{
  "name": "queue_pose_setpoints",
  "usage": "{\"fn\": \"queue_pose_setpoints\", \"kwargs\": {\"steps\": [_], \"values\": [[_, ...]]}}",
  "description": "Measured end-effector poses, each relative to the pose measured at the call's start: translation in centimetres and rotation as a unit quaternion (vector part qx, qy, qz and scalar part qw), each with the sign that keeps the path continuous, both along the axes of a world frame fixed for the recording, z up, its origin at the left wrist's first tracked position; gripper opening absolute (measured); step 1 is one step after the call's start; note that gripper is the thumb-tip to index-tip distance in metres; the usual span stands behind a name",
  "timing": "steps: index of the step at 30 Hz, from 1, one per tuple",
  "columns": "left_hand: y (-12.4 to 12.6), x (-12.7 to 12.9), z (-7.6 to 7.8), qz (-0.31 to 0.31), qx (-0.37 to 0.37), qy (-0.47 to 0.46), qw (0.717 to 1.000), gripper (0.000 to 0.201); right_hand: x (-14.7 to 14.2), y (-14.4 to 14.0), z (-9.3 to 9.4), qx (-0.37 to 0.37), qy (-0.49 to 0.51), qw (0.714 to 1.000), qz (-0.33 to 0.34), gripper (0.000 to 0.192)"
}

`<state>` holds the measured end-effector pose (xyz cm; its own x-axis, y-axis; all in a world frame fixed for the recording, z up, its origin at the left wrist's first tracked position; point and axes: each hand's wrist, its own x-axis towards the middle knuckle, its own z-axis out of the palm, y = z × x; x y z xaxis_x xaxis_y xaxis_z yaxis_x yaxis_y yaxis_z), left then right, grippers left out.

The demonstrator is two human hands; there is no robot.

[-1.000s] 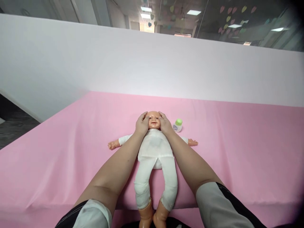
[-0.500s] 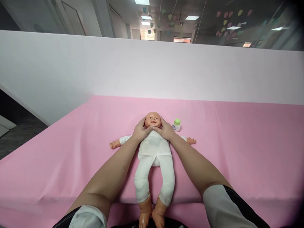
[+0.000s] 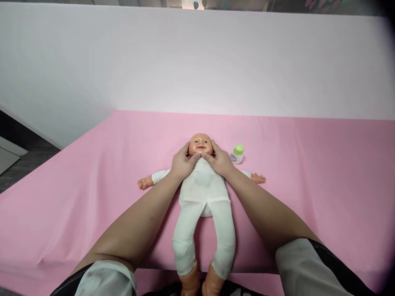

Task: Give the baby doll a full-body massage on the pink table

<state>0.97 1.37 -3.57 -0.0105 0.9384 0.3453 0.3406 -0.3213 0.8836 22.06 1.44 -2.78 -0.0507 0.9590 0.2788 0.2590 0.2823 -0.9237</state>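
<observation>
A baby doll (image 3: 204, 181) with a hard plastic head and a white cloth body lies on its back, arms stretched out sideways and feet toward me. My left hand (image 3: 184, 161) cups one side of the doll's head, its thumb at the chin and its fingers running up beside the cheek. On the other side, my right hand (image 3: 219, 159) holds the head in the same way, and the two thumbs nearly meet under the chin. Parts of the fingers are hidden behind the head. Close beyond my right hand stands a small clear bottle (image 3: 237, 155) with a green cap.
Pink cloth (image 3: 101, 164) covers the table, with soft folds at the left. A white wall panel (image 3: 197, 61) rises along the back and left edges. Dark floor (image 3: 33, 164) shows past the left side. The doll's feet reach over the front edge.
The view has tipped downward, so less of the room above the panel shows and the doll looks slightly larger. Both hands keep the same hold on its head.
</observation>
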Motion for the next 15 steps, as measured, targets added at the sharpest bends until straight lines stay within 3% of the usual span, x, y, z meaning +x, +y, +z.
{"fn": "queue_pose_setpoints", "kwargs": {"steps": [9, 15], "values": [[0.45, -0.1, -0.43, -0.005, 0.007, -0.008, 1.0, 0.065, 0.41, 0.02, -0.1, 0.028, -0.042, 0.999, 0.018, 0.072], [-0.21, 0.15, 0.23, 0.0, 0.004, 0.038, 0.999, 0.075, 0.22, -0.61, 0.55, 0.024, -0.137, 0.99, -0.014, 0.081]]}}
